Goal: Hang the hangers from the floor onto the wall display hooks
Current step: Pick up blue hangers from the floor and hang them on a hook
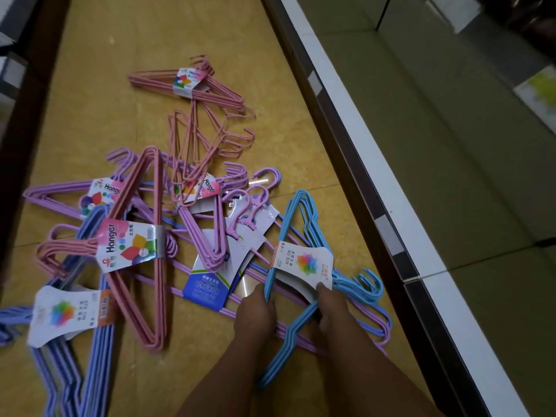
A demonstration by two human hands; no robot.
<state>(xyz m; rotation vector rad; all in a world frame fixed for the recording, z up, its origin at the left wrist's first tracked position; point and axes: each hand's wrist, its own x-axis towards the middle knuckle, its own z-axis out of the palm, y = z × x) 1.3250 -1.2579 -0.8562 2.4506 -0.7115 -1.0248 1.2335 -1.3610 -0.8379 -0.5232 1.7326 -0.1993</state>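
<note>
Head view: we crouch over a heap of bundled wire hangers on the yellow tiled floor point(99, 85), both hands working the light-blue bundle point(296, 224) that lies at the pile's right side, near the dark edge of the floor where a white-fronted shelf point(361, 139) runs alongside. Our left hand point(255, 311) curls its fingers round the bundle's left arm; our right hand point(329, 308) pinches the bar just under the white paper label point(304, 261), thumb pressed on the card. The blue hooks point(365, 285) point toward the shelf and rest across purple hangers point(376, 323) beneath. Pink bundles point(192, 85) lie farther up the floor, lilac and violet ones point(72, 368) toward the left edge. No wall hooks appear here. To lift cleanly, we judge the bundle should come straight up with both grips kept close to the label, so the wires stay together, and the hooks should be eased free of the purple set before swinging away. A snag there could drag neighbouring bundles along.
</note>
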